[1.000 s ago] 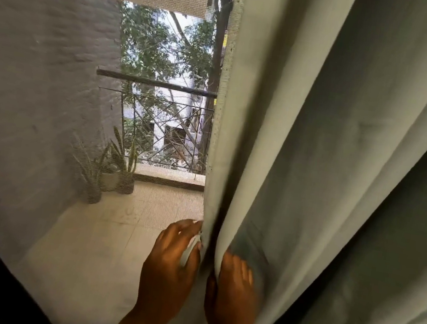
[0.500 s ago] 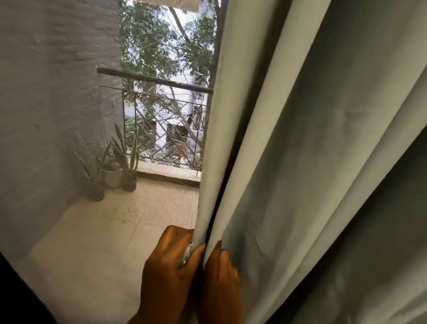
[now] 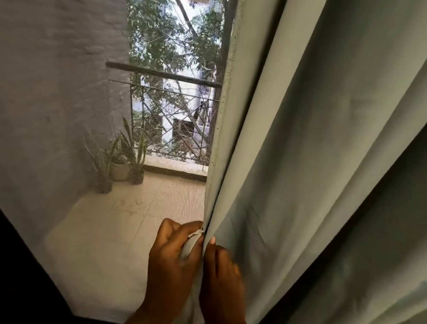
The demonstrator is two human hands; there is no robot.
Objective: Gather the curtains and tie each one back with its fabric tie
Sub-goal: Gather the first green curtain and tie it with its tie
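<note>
The pale green curtain (image 3: 318, 149) hangs in long folds over the right half of the view, its stitched leading edge falling straight down to where both hands meet low in the frame. The left hand (image 3: 173, 263) is curled around that edge, and a narrow pale strip of cloth (image 3: 191, 244) shows between its thumb and fingers; this may be the fabric tie or only the curtain's hem turned over (the view is too soft there to say which). The right hand (image 3: 226, 279) lies on the curtain just beside the left, fingers bent onto the first fold and pressing or pinching it, though whether cloth is truly caught between the fingers cannot be told. Holding low and at the edge makes sense: from there the folds can be drawn together into one bundle while the hanging weight keeps the cloth straight above. The curtain is not yet bunched, so by my judgement the gathering has barely begun and no tie is around it. Left of the curtain, through a fine mesh screen (image 3: 53, 84), a balcony shows with a metal railing (image 3: 164, 75), potted plants (image 3: 122, 160) in its corner, and trees beyond.
</note>
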